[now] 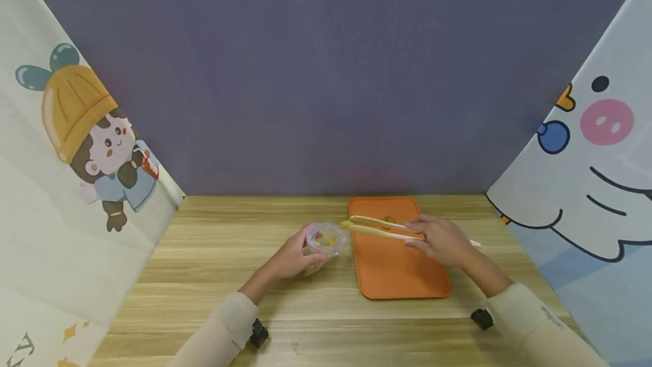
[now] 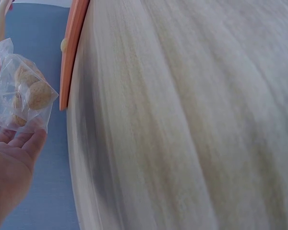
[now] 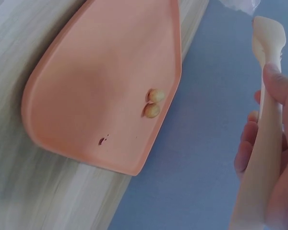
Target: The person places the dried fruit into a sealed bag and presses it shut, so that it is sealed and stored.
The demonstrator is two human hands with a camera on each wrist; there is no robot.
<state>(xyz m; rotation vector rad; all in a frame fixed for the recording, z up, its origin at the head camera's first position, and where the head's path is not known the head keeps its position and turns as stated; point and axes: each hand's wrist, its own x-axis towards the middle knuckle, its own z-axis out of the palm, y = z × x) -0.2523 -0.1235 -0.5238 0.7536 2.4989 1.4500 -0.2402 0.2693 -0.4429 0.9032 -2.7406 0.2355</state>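
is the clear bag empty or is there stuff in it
Not empty: in the left wrist view, several round tan pieces show through the clear bag, which the left hand holds.

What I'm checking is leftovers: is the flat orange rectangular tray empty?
No, the right wrist view shows two small, round, tan pieces side by side on the tray.

Wood-grain tabletop; purple-grey backdrop behind; cartoon figure in yellow cap left; pink-snouted cartoon right.

Pale tongs, clear container — balls (inside)
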